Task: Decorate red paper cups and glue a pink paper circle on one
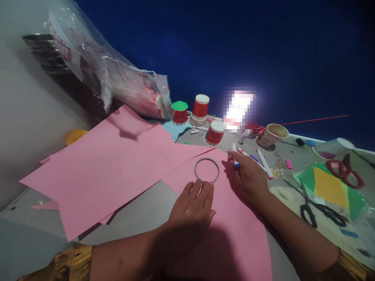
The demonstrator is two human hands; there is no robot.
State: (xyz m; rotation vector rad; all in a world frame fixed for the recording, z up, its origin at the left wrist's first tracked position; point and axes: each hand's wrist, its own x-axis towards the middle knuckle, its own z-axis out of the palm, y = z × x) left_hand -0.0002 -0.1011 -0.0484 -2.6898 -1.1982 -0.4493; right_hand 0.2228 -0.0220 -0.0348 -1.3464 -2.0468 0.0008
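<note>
A thin grey ring (195, 170) lies flat on a pink paper sheet (246, 234). My left hand (190, 205) rests palm down on that sheet, fingers stretched out, the tips at the ring's near edge. To the right, my right hand (252, 175) is closed around a white marker with a blue end (237, 165); the index finger crosses in front of it, and the thumb is mostly hidden. Beside this hand lie more markers, among them a white marker with a pink end (264, 164).
Larger pink sheets (102, 168) spread on the left. Red paper cups (214, 134) stand at the back near a plastic bag (134, 86) and a glowing pixelated patch (238, 109). Right are a patterned cup (271, 136), black-handled scissors (309, 214) and red-handled scissors (353, 179).
</note>
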